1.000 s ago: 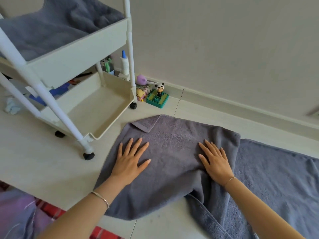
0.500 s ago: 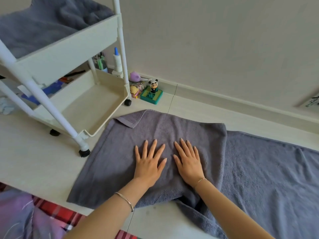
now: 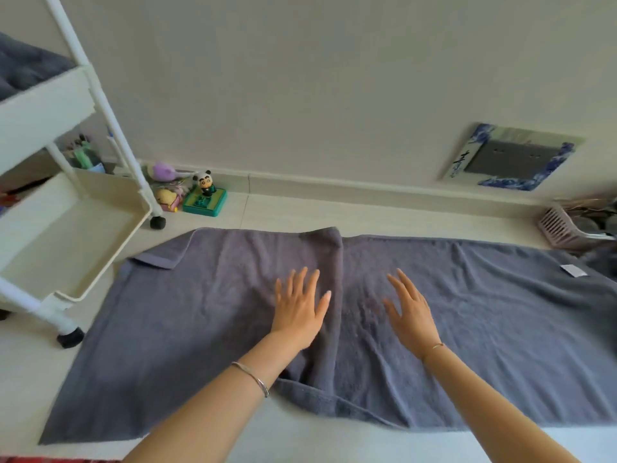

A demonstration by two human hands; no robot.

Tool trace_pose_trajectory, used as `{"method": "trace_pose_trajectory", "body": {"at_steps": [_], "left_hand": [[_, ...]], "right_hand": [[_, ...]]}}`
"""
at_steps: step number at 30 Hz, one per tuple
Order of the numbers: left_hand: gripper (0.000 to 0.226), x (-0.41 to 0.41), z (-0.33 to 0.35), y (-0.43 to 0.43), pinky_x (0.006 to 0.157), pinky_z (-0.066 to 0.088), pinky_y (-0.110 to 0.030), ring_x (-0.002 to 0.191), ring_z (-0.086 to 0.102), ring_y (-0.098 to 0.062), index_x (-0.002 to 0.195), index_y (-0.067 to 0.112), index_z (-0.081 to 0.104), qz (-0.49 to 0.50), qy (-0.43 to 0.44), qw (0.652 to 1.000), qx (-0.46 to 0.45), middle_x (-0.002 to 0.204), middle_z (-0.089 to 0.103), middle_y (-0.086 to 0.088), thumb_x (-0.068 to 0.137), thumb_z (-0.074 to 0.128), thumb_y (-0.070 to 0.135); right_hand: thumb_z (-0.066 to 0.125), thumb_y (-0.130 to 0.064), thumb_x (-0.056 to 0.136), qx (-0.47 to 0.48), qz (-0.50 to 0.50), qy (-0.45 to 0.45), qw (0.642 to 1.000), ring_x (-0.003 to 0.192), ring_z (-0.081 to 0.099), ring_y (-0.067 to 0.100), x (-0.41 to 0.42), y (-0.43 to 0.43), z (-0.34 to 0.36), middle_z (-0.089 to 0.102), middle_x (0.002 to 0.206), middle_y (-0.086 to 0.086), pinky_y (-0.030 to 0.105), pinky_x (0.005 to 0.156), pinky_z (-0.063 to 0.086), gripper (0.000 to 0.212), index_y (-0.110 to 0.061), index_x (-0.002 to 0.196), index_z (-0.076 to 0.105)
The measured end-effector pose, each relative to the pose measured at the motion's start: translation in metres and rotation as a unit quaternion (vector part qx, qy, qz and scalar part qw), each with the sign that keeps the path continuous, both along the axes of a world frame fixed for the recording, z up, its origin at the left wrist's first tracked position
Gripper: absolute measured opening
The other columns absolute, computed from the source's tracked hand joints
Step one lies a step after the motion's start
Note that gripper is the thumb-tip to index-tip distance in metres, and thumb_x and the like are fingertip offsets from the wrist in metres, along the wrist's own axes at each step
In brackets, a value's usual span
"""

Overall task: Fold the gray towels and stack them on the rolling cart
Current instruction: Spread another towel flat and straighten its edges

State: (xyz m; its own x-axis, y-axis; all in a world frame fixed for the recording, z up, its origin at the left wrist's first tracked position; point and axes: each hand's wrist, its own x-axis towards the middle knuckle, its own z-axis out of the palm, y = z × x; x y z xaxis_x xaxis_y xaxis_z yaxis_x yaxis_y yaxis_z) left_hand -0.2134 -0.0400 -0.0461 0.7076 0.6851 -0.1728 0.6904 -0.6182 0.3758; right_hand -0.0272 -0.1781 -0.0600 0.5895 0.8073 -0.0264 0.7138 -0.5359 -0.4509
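At the near edge of the view, above the pale tiled floor [image 3: 367, 442], two bare forearms reach forward side by side. The left hand [image 3: 298, 309], a thin silver bangle [image 3: 253, 379] on its wrist, lies palm down with its fingers straight and spread, gripping nothing, flat on the long gray terry towel [image 3: 500, 329]. The right hand [image 3: 409, 312] is just beside it, palm down, fingers straight and open; whether it touches the cloth I cannot tell. The towel lies on the floor with its long axis running left to right, parallel to the wall. Its left part is folded over, and the flap's edge runs near to far between the two hands. Farther left stands the cream three-tier rolling cart [image 3: 43, 108], with another gray towel [image 3: 20, 68] bunched in its top tray. A small panda figurine [image 3: 204, 183] sits by the skirting board.
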Motion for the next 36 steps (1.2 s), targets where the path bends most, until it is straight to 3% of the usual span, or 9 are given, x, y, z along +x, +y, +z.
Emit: {"method": "trace_pose_trajectory", "body": {"at_steps": [2,6,16,21,24,26,29,33,36], "left_hand": [[0.081,0.036,0.01,-0.03,0.118,-0.004,-0.047,0.147,-0.001,-0.024,0.151,0.022,0.006,-0.036,-0.012,0.999,-0.002,0.159,0.003,-0.003,0.082,-0.01,0.062],[0.058,0.089,0.017,-0.07,0.118,-0.004,-0.043,0.147,-0.003,-0.024,0.151,0.022,0.004,-0.056,-0.02,0.998,-0.031,0.16,0.001,-0.002,0.101,0.016,0.047],[0.059,0.208,0.001,-0.172,0.118,-0.001,-0.045,0.147,-0.002,-0.026,0.151,0.022,0.003,-0.037,0.033,0.998,-0.047,0.16,0.001,-0.004,0.1,0.017,0.049],[0.057,0.242,-0.021,-0.197,0.118,-0.005,-0.048,0.146,-0.01,-0.024,0.151,0.031,-0.002,-0.001,0.058,0.998,-0.039,0.16,-0.007,0.001,0.1,0.013,0.05],[0.065,0.245,-0.037,-0.206,0.115,-0.011,-0.051,0.145,-0.016,-0.024,0.149,0.036,-0.007,0.011,0.071,0.997,0.002,0.158,-0.015,0.003,0.09,-0.009,0.062],[0.093,0.247,-0.046,-0.212,0.112,-0.015,-0.051,0.145,-0.018,-0.024,0.145,0.037,-0.017,0.02,0.072,0.997,0.03,0.157,-0.019,0.003,0.061,-0.041,0.069],[0.098,0.246,-0.054,-0.212,0.11,-0.018,-0.05,0.145,-0.018,-0.025,0.138,0.038,-0.025,0.027,0.072,0.996,0.05,0.155,-0.023,0.004,0.048,-0.052,0.064],[0.093,0.247,-0.057,-0.213,0.11,-0.018,-0.049,0.145,-0.017,-0.025,0.138,0.037,-0.024,0.028,0.06,0.996,0.061,0.154,-0.023,0.004,0.053,-0.049,0.064],[0.09,0.246,-0.059,-0.214,0.11,-0.018,-0.049,0.145,-0.015,-0.026,0.14,0.036,-0.021,0.025,0.06,0.995,0.072,0.155,-0.02,0.004,0.058,-0.046,0.064]], "right_hand": [[0.05,-0.029,0.096,0.001,-0.052,0.004,0.999,0.141,0.027,0.027,0.033,-0.038,0.007,0.019,0.157,0.0,0.041,0.112,0.024,0.052,-0.02,0.145,0.033],[0.059,-0.034,0.091,-0.001,-0.123,0.032,0.992,0.142,0.026,0.025,0.086,-0.092,0.017,0.018,0.157,0.003,0.044,0.113,0.026,0.064,-0.016,0.146,0.031],[0.069,-0.04,0.083,0.003,-0.199,0.031,0.98,0.142,0.024,0.028,0.246,-0.203,0.035,0.024,0.155,0.008,0.041,0.114,0.024,0.076,-0.011,0.143,0.034],[0.064,-0.046,0.085,-0.004,-0.219,-0.001,0.976,0.142,0.018,0.031,0.324,-0.217,0.047,0.024,0.154,0.012,0.044,0.114,0.019,0.064,-0.026,0.141,0.041],[0.057,-0.053,0.086,-0.065,-0.216,-0.005,0.974,0.141,0.017,0.035,0.356,-0.217,0.05,0.023,0.154,0.015,0.044,0.113,0.017,0.057,-0.035,0.138,0.043],[0.052,-0.057,0.087,-0.102,-0.217,0.006,0.971,0.137,0.023,0.038,0.372,-0.215,0.046,0.031,0.15,0.017,0.044,0.111,0.02,0.054,-0.038,0.137,0.043],[0.045,-0.059,0.09,-0.142,-0.216,0.003,0.966,0.129,0.03,0.04,0.387,-0.213,0.039,0.047,0.137,0.017,0.042,0.106,0.025,0.046,-0.038,0.13,0.052],[0.053,-0.045,0.092,-0.046,-0.236,0.017,0.971,0.122,0.038,0.039,0.392,-0.206,0.031,0.062,0.121,0.013,0.042,0.103,0.027,0.029,-0.031,0.114,0.067],[0.058,-0.018,0.092,0.1,-0.159,0.006,0.982,0.101,0.056,0.037,0.389,-0.21,0.028,0.065,0.101,0.014,0.041,0.093,0.04,0.022,-0.016,0.11,0.07]]}}
